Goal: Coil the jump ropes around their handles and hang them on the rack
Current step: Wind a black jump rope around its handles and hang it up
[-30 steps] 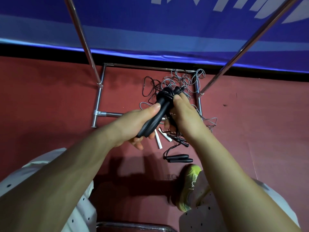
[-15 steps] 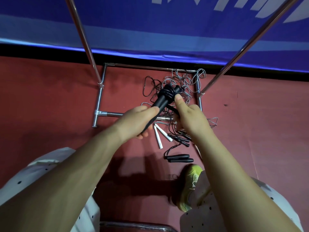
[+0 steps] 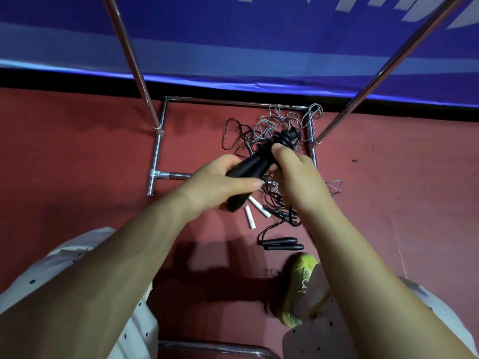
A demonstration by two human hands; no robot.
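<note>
A: Above the rack (image 3: 156,154) base, left hand (image 3: 215,186) grips the black handles (image 3: 248,168), fingers curled round them.
B: Right hand (image 3: 293,174)?
A: Fingers pinch the cord at the coil (image 3: 285,137) near the handle tops. Keep wraps tight, tuck the end. Loose ropes (image 3: 280,123) on the floor beneath.

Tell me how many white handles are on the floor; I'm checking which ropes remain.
2. One white handle lies below the left hand; the other angles just right of it, their upper ends close together. The hands and tangled rope may hide more.
</note>
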